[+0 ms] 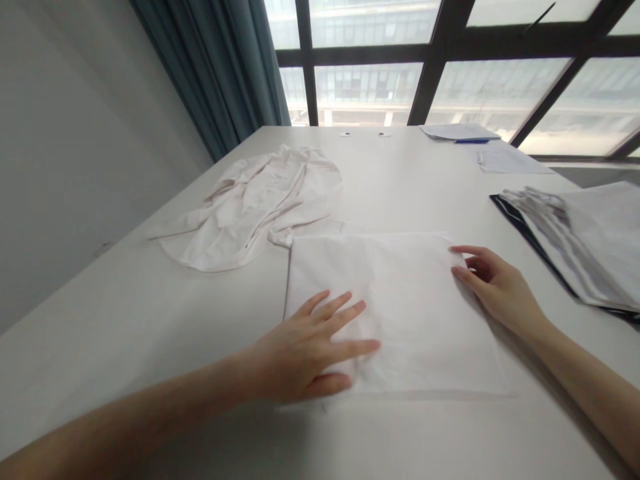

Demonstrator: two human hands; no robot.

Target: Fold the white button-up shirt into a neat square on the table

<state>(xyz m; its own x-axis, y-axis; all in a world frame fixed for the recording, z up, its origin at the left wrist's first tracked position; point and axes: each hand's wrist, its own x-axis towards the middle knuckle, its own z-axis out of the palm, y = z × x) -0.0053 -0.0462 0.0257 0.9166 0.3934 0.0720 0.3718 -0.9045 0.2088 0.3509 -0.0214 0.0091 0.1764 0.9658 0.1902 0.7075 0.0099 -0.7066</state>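
Note:
A folded white cloth (415, 300) lies flat as a rough rectangle on the white table before me. My left hand (310, 350) rests palm down on its left part, fingers spread. At the far right edge of the cloth is my right hand (493, 283), its index finger and thumb apart with their tips touching the edge. The other fingers of that hand curl in and are partly hidden. Beyond the cloth to the left, a crumpled white shirt-like garment (260, 207) lies spread out, close to the cloth's far left corner.
On the right, a stack of folded white cloths (600, 233) lies on a black item (530, 240). Papers (460, 131) and a blue pen (471, 141) are at the table's (385, 180) far end. Behind are a window (370, 87) and a blue curtain (225, 67).

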